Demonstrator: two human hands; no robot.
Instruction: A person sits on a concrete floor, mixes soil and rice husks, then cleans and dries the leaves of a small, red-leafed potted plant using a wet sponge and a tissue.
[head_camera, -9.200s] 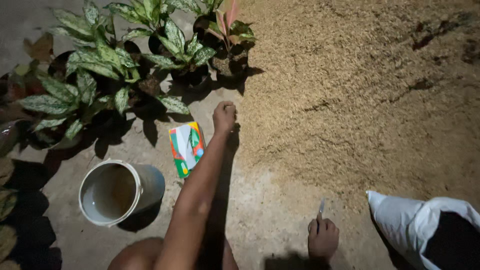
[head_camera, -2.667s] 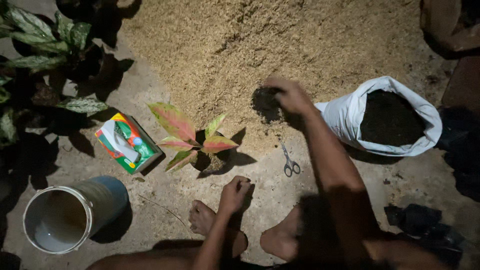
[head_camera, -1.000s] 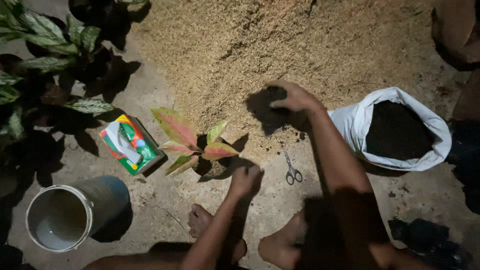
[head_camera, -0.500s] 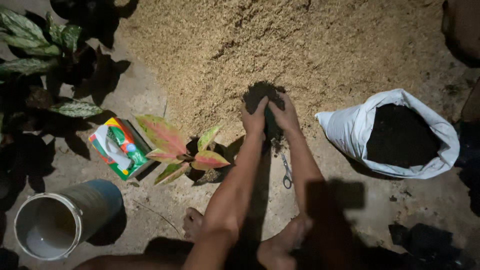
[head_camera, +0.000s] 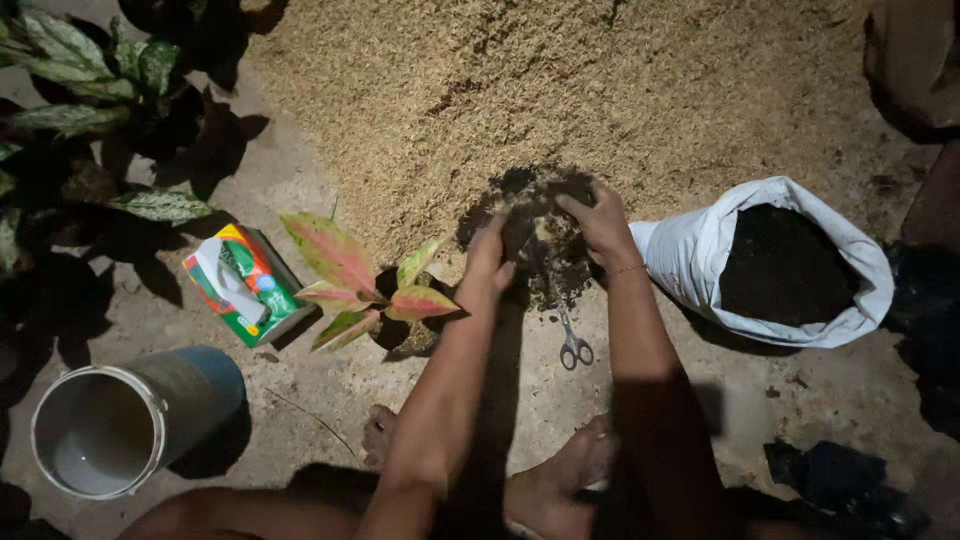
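Both hands worked a dark soil heap (head_camera: 540, 235) at the near edge of the husk pile (head_camera: 560, 90) on the floor. The left hand (head_camera: 487, 268) and right hand (head_camera: 600, 222) were cupped loosely open against the soil. Scissors (head_camera: 573, 345) lay just below, a plant (head_camera: 365, 285) left, a soil sack (head_camera: 790, 265) right.

To my left a small plant (head_camera: 365, 290) with pink-green leaves sits beside a colourful box (head_camera: 240, 283). A bucket (head_camera: 120, 425) lies tipped below them. Leafy plants (head_camera: 90, 120) crowd the upper-left corner. Scissors (head_camera: 573, 345) lie on the floor (head_camera: 800, 400) between my arms.
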